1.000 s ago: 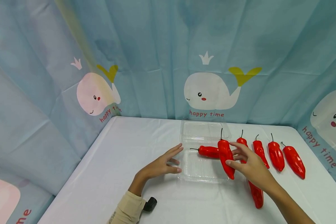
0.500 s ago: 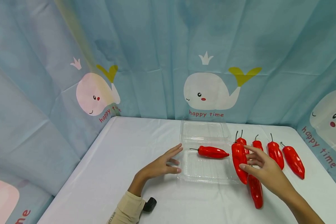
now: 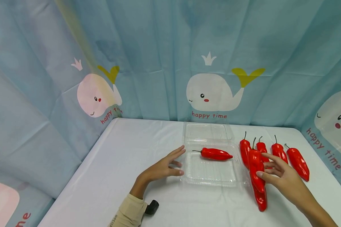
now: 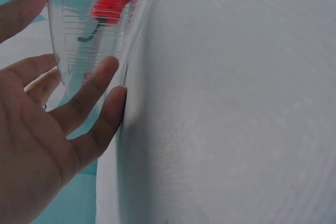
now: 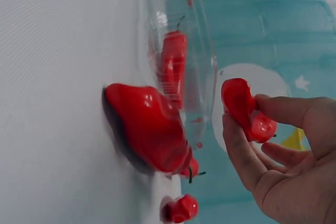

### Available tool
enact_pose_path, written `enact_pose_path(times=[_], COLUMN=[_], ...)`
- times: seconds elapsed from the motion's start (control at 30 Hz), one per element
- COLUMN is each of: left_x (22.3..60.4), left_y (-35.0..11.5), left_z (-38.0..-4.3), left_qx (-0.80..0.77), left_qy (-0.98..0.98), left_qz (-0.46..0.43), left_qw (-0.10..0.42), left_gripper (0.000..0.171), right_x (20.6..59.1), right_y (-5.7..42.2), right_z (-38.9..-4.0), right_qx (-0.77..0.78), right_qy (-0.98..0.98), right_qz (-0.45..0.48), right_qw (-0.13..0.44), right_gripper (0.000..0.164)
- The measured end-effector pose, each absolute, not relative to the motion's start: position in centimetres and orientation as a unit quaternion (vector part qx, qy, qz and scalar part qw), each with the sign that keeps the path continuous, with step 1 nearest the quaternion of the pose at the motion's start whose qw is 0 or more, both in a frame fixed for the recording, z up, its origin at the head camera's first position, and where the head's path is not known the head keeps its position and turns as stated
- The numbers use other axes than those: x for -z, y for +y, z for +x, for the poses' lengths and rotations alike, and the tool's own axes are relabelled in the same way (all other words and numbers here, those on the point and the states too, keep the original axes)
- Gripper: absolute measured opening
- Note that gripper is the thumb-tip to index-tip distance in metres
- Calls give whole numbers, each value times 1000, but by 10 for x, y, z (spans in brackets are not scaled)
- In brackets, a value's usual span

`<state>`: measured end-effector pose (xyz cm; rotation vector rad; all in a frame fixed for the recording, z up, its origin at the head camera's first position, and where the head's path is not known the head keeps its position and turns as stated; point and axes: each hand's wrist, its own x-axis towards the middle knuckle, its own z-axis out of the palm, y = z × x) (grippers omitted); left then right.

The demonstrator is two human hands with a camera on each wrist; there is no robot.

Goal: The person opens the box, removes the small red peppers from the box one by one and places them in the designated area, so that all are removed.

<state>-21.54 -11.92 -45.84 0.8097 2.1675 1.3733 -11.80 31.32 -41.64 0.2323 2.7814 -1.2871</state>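
In the head view my right hand [image 3: 285,179] pinches a glossy red chili pepper [image 3: 256,167] between thumb and fingers, its dark stem pointing away. The right wrist view shows this held pepper [image 5: 241,106] raised off the table. Below it lies another red chili pepper [image 3: 261,203], partly covered by the held one. My left hand [image 3: 163,167] is spread at the left side of a clear plastic container [image 3: 210,176], with fingertips right at its wall in the left wrist view. One chili pepper [image 3: 216,154] lies crosswise inside the container, stem to the left.
The container's clear lid [image 3: 207,131] lies folded back behind it. Several more red chili peppers [image 3: 279,154] lie in a row on the white table [image 3: 125,151] at the right. A blue curtain [image 3: 159,63] with whale prints hangs behind.
My right hand has carried the chili pepper rightward from over the container to above the pepper lying at its right. The left hand has stayed in place.
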Motion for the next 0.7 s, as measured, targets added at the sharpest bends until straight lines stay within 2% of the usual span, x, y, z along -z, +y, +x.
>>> enact_pose_path(times=[0.47,0.7], left_x=[458,460], left_y=[-119,-120], left_z=[-215,-216], left_qx=[-492,-494], left_qy=[791,788], left_qz=[286,292], left_qw=[226,223], left_gripper=[90,89], right_x=[429,437], right_y=[341,349], right_z=[-110,-107], right_qx=[408,396], right_qy=[903,902], right_qz=[125,163], right_qw=[48,60], right_gripper=[96,103])
